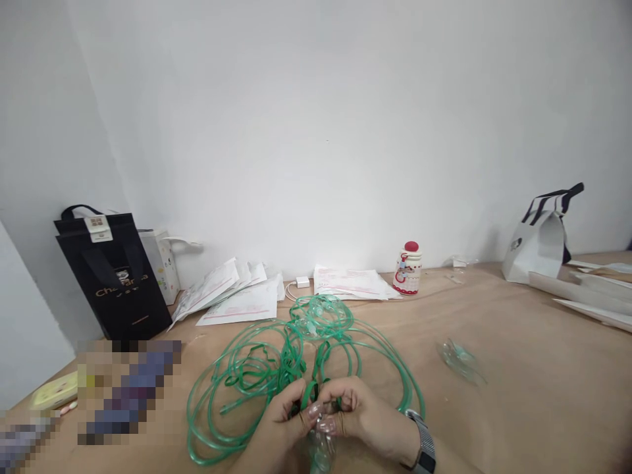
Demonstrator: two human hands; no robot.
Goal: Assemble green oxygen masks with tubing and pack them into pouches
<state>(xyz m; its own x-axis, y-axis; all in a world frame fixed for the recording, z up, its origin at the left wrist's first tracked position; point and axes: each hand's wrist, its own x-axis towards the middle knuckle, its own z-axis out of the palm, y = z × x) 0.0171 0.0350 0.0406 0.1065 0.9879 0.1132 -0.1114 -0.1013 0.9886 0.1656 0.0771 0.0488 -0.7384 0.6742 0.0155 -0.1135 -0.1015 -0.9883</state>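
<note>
A clear, rounded plastic mask (323,454) is pinched at its upper edge by the left hand (290,413) and right hand (353,409), both nearly closed, its long axis pointed bodyward beneath them; a flat green strap (309,394) is looped between.

a black paper bag (116,283) stands at the left, beside a white box (168,266). farther right there is a white bottle (409,273) with red cap (411,246), then a white bag (536,245).

From my remote seat I see glossy pale nails (326,425) on left hand (289,413) and right hand (353,411), lower centre of frame; grey metallic-looking band (419,428) with dark piece (426,463) circling right wrist (396,434).
</note>
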